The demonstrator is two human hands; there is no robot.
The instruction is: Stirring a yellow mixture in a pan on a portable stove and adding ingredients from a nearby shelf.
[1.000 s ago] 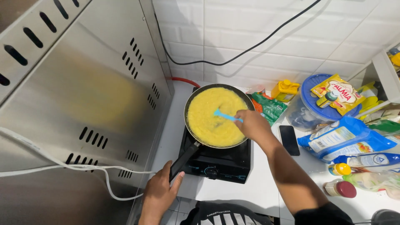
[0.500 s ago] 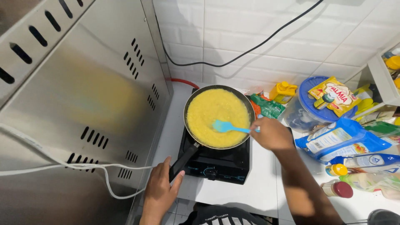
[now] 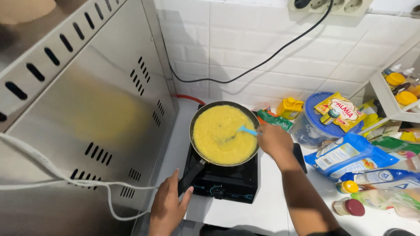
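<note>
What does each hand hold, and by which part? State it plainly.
The right hand holds a blue spatula by its handle end, blade in the yellow mixture. The left hand grips the black handle of the frying pan near its end.

Left wall: steel panel (image 3: 87, 109) with rows of slots, a white cable (image 3: 65, 183) draped across it.
Back wall: white tiles (image 3: 262, 43); black cable (image 3: 262, 65) rising to a socket strip (image 3: 332, 4).
Bench right: blue-lidded tub (image 3: 323, 126), yellow packet (image 3: 341, 111), blue pouches (image 3: 350, 157), yellow carton (image 3: 291, 107), red-capped jar (image 3: 348, 207).
</note>
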